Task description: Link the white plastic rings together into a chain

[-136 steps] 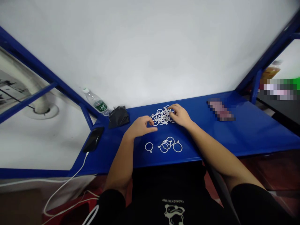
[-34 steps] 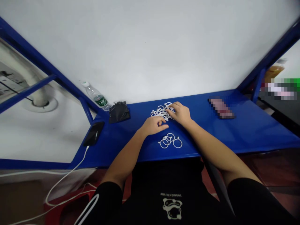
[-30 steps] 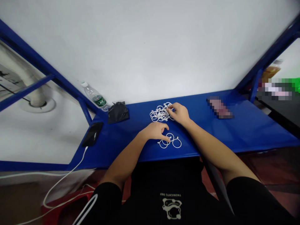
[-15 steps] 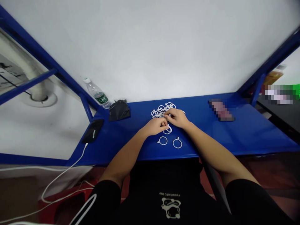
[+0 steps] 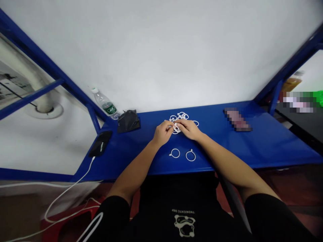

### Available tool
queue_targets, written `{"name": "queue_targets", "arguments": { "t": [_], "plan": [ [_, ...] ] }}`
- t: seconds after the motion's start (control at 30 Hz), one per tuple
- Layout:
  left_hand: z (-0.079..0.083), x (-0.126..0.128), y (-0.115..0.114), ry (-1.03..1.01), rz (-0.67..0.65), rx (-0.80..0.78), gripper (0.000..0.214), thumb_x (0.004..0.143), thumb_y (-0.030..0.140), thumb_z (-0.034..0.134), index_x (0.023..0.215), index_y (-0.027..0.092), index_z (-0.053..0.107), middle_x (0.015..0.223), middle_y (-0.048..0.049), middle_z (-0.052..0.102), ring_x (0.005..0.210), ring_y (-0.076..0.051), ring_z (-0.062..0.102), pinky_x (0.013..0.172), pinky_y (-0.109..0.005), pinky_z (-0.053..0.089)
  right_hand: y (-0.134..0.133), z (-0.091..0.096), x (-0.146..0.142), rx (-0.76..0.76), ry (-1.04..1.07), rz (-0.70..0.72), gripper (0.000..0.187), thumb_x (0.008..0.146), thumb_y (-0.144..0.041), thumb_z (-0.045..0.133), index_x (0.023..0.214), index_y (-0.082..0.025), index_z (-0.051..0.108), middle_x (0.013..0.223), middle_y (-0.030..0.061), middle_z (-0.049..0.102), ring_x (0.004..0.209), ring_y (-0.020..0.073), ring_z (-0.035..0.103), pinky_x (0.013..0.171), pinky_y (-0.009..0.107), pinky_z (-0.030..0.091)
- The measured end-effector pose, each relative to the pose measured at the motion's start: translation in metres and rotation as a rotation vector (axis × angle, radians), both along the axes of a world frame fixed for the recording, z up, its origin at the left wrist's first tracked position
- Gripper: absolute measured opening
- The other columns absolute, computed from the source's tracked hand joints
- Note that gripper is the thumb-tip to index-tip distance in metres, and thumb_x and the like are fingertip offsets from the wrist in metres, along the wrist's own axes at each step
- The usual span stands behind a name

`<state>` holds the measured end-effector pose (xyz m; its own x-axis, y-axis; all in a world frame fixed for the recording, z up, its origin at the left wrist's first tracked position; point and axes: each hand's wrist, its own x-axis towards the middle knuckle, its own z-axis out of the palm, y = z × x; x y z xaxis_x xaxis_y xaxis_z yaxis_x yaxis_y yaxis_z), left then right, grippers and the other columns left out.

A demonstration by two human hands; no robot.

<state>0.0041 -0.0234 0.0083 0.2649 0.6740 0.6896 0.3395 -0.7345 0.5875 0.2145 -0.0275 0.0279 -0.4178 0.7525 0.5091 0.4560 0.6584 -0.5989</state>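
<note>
My left hand (image 5: 163,131) and my right hand (image 5: 188,128) meet over the blue table (image 5: 264,141), fingers pinched together on white plastic rings (image 5: 176,127) held between them. Just behind my hands lies a pile of white rings (image 5: 182,116), partly hidden by my fingers. Two single white rings lie nearer me, the left ring (image 5: 174,153) beside the right ring (image 5: 190,155), both flat on the table.
A plastic water bottle (image 5: 104,104) and a crumpled black bag (image 5: 128,120) sit at the back left. A black phone (image 5: 100,144) with a white cable (image 5: 73,188) lies at the left edge. A blurred pinkish object (image 5: 237,119) rests at the back right.
My left hand picked up rings from the near cluster and came up to meet my right hand. Only two loose rings are left near the front edge.
</note>
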Motion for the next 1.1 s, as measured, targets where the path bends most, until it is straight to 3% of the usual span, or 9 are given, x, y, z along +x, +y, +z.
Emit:
{"name": "queue_targets", "arguments": {
  "t": [0.07,0.2,0.37,0.53,0.67,0.77,0.87,0.93,1.1],
  "plan": [
    [0.002,0.001,-0.002,0.027,0.007,0.044,0.012,0.099,0.031,0.065,0.098,0.020,0.068,0.082,0.0007,0.068,0.059,-0.008,0.052,0.061,-0.022,0.044,0.000,-0.001,-0.002,-0.051,0.053,0.022,0.037,0.109,-0.045,0.046,0.112,-0.021,0.074,0.102,0.0069,0.080,0.087,0.0209,0.073,0.079,0.031,0.053],
    [0.006,0.001,-0.006,0.088,0.009,0.010,0.013,0.099,0.031,0.064,0.102,0.019,0.068,0.067,0.0048,0.061,0.053,-0.008,0.049,0.058,-0.021,0.042,0.002,-0.003,-0.001,-0.132,0.134,0.012,0.033,0.106,-0.047,0.053,0.105,-0.020,0.073,0.081,0.0023,0.074,0.069,0.0168,0.065,0.066,0.028,0.049],
    [0.007,0.001,-0.009,0.139,-0.024,-0.049,0.018,0.098,0.023,0.059,0.112,0.019,0.068,0.071,0.0042,0.064,0.055,-0.008,0.053,0.061,-0.021,0.043,0.003,-0.007,0.000,-0.198,0.206,0.011,0.031,0.103,-0.048,0.058,0.103,-0.021,0.072,0.082,0.0020,0.073,0.068,0.0160,0.063,0.066,0.028,0.049],
    [0.012,0.000,-0.011,0.250,-0.069,-0.191,0.058,0.090,0.013,0.060,0.147,0.022,0.056,0.072,0.0062,0.065,0.059,-0.010,0.056,0.064,-0.022,0.046,0.008,-0.011,-0.004,-0.360,0.478,0.010,0.035,0.096,-0.056,0.067,0.104,-0.022,0.067,0.079,0.0014,0.071,0.059,0.0152,0.062,0.055,0.028,0.051],
    [0.012,0.000,-0.007,0.316,-0.127,-0.310,0.071,0.092,0.021,0.067,0.159,0.023,0.045,0.070,0.0081,0.063,0.059,-0.011,0.056,0.065,-0.023,0.044,0.009,-0.011,-0.004,-0.300,0.587,-0.061,0.035,0.089,-0.053,0.076,0.103,-0.022,0.069,0.080,0.0016,0.071,0.057,0.0134,0.058,0.053,0.027,0.049],
    [0.011,0.000,-0.004,0.268,-0.130,-0.355,0.056,0.097,0.033,0.068,0.150,0.021,0.057,0.064,0.0081,0.059,0.057,-0.011,0.054,0.065,-0.024,0.043,0.006,-0.010,-0.003,-0.236,0.501,-0.073,0.030,0.091,-0.047,0.074,0.104,-0.021,0.074,0.079,0.0021,0.073,0.054,0.0118,0.055,0.051,0.026,0.045],
    [0.015,0.000,-0.003,0.238,-0.040,-0.367,0.031,0.103,0.036,0.060,0.124,0.018,0.073,0.062,0.0043,0.062,0.058,-0.013,0.056,0.063,-0.025,0.042,0.003,-0.010,-0.003,-0.159,0.365,-0.067,0.023,0.093,-0.039,0.070,0.103,-0.020,0.078,0.072,0.0014,0.073,0.055,0.0128,0.057,0.055,0.027,0.047],
    [0.018,-0.001,-0.004,0.276,0.020,-0.354,0.025,0.103,0.035,0.058,0.109,0.018,0.075,0.067,0.0013,0.067,0.062,-0.014,0.060,0.063,-0.025,0.041,0.002,-0.009,-0.003,-0.095,0.273,-0.040,0.020,0.093,-0.033,0.068,0.103,-0.021,0.080,0.077,0.0023,0.076,0.059,0.0137,0.062,0.059,0.027,0.050],
    [0.023,0.000,-0.007,0.383,0.070,-0.322,0.022,0.104,0.031,0.057,0.106,0.019,0.075,0.075,-0.0014,0.073,0.069,-0.016,0.066,0.067,-0.026,0.042,0.003,-0.005,-0.001,0.036,0.136,0.012,0.027,0.092,-0.020,0.058,0.108,-0.021,0.081,0.097,0.0059,0.081,0.078,0.0166,0.073,0.073,0.029,0.056]
  ]
}}
